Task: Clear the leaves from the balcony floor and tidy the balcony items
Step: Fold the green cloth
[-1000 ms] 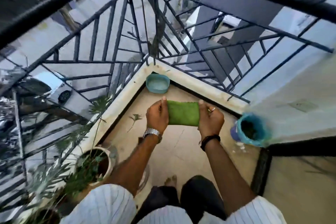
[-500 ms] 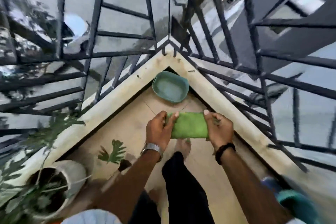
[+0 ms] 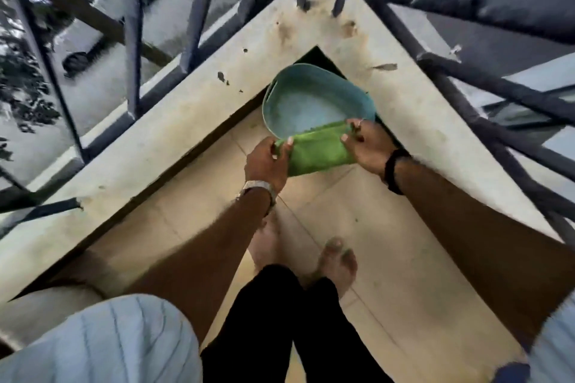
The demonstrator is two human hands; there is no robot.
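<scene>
A folded green cloth (image 3: 317,154) is stretched between both hands. My left hand (image 3: 267,165) grips its left end, thumb on top, and my right hand (image 3: 367,146) pinches its right end. The cloth hangs just over the near rim of a teal plastic basin (image 3: 308,96), which sits on the tiled floor in the balcony's pointed corner. The basin's inside looks pale and holds nothing I can make out.
A pale concrete kerb (image 3: 193,121) runs along both sides of the corner, topped by a dark metal railing (image 3: 133,40). A small dry leaf (image 3: 385,66) lies on the right kerb. My bare feet (image 3: 336,261) stand on the beige floor tiles (image 3: 373,242).
I have stepped into the corner and bent lower. Both hands carried the green cloth forward until it reached the basin's near rim. The potted plant and floor leaf have left the view.
</scene>
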